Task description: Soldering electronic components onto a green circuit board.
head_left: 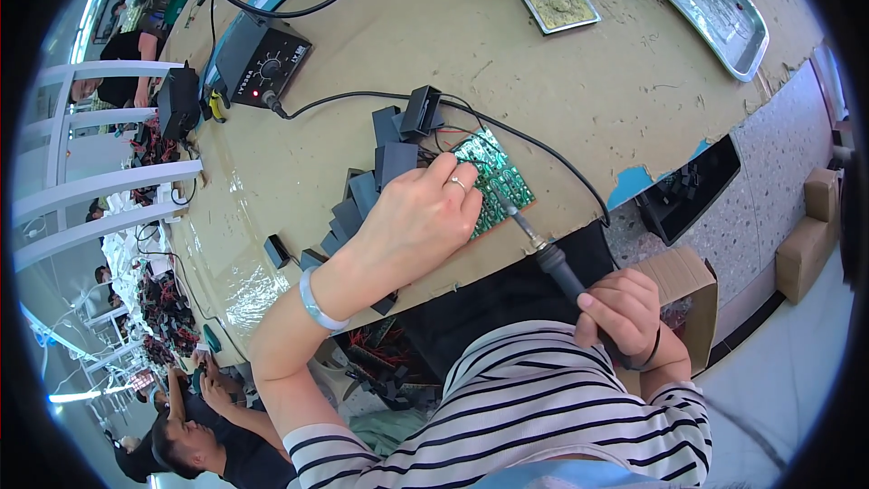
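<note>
A green circuit board [518, 183] with many solder points lies at the near edge of the table. My left hand [433, 201] rests over its left part, fingers curled in and pressed together; whatever the fingertips grip is hidden. In my right hand [625, 312] is a soldering iron [559, 270], held by its dark handle. Its tip points up and left, down onto the board just right of my left fingers. Black plastic housings [396, 161] with thin wires are piled beside and under my left hand and wrist. One housing [421, 110] sits just behind the board.
A black soldering station [264, 63] with a lit red light stands back left; its cable arcs behind the board. Farther off are a tip-cleaning tray [558, 4] and a metal tray [697, 9]. A black bin [692, 190] and a cardboard box [679, 276] are at right. Co-workers sit left.
</note>
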Motion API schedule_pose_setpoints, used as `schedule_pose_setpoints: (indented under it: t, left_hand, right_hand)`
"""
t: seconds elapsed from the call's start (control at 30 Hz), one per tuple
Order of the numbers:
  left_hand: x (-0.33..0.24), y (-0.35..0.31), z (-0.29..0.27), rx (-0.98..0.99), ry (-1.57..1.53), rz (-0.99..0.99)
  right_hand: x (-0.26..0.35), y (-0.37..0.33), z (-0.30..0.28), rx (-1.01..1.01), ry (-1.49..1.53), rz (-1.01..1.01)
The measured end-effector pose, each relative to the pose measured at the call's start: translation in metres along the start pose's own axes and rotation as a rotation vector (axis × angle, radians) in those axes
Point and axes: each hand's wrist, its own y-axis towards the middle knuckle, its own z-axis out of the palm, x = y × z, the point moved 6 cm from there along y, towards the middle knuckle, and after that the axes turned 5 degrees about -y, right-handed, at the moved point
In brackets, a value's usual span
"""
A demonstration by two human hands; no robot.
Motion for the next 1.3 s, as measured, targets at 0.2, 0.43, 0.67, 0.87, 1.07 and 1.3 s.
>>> schedule_pose_setpoints:
  t: [0.2, 0.43, 0.67, 0.87, 1.07, 1.3]
  left_hand:
    - [0.000, -0.009, 0.003, -0.018, -0.018, -0.007]
    - [-0.009, -0.007, 0.010, -0.018, 0.093, 0.006]
    - [-0.004, -0.011, 0.006, -0.079, 0.146, -0.026]
    - [0.001, -0.004, 0.010, 0.005, 0.052, -0.087]
    - [0.004, 0.005, 0.004, -0.016, 0.109, -0.075]
    - [0.017, -0.006, -0.001, -0.177, 0.033, -0.053]
  right_hand:
    - [0.003, -0.004, -0.008, 0.080, -0.038, 0.117]
    - [-0.003, -0.036, -0.014, 0.093, -0.129, 0.083]
    - [0.013, -0.009, -0.017, 0.140, 0.032, 0.157]
    - [0.018, -0.007, -0.015, 0.123, -0.065, 0.158]
    - [0.014, -0.020, -0.022, 0.059, -0.114, 0.220]
    - [0.002, -0.038, -0.025, 0.019, -0.221, 0.144]
